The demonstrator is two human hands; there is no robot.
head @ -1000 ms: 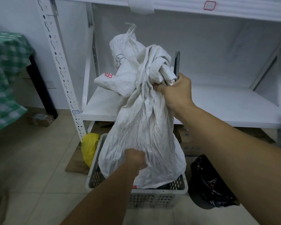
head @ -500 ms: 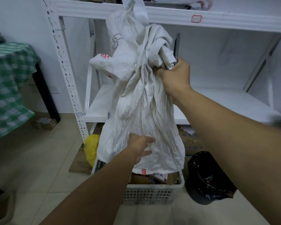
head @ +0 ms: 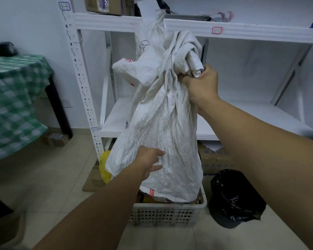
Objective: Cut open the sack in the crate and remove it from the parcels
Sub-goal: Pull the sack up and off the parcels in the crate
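Observation:
A crumpled white woven sack (head: 163, 127) hangs in the air above the grey perforated crate (head: 170, 213) on the floor. My right hand (head: 202, 85) grips the bunched top of the sack together with a dark flat tool whose blade (head: 205, 53) sticks up behind my fingers. My left hand (head: 148, 163) presses against the sack's lower part with fingers apart. The sack's bottom hem hangs just over the crate. Parcels (head: 152, 197) show in the crate under the hem, mostly hidden.
A white metal shelf rack (head: 90, 109) stands right behind the crate. A black-lined bin (head: 235, 197) sits to the crate's right, a yellow bag (head: 104, 166) and flat cardboard to its left. A table with green checked cloth (head: 13, 98) stands at left.
Both hands have lifted the sack higher, so its hem has risen out of the crate and parcels now show beneath. My left hand's fingers have loosened from a grip to a spread touch.

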